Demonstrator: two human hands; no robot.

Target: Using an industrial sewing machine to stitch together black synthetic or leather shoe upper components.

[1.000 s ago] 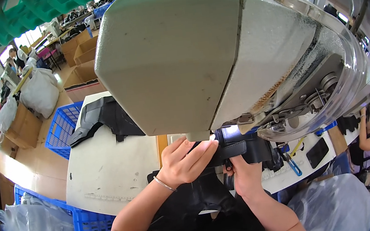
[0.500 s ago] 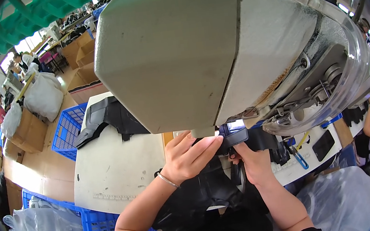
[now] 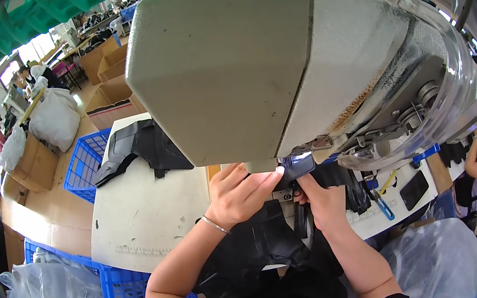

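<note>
A small black leather piece (image 3: 299, 169) with a stitched edge lies under the head of a large grey sewing machine (image 3: 223, 73). From the left, my left hand (image 3: 237, 198) presses its fingertips together on the piece's left end, close to the machine's lower housing. My right hand (image 3: 325, 202) grips the near edge, thumb stretched forward and fingers curled beneath. The needle area is hidden behind the machine head. Larger black leather panels (image 3: 255, 239) hang over the near table edge below my hands.
More black panels (image 3: 143, 146) rest on the white table (image 3: 145, 214) at left. Blue crates (image 3: 84, 174) stand beside it. To the right lie blue-handled snips (image 3: 385, 207) and a dark phone (image 3: 414, 189). Clear plastic bags (image 3: 442, 258) flank me; people work farther off.
Both hands stay on the leather piece, which has shifted very slightly. The hanging panels sit a little lower near my left wrist. My view has tilted slightly.
</note>
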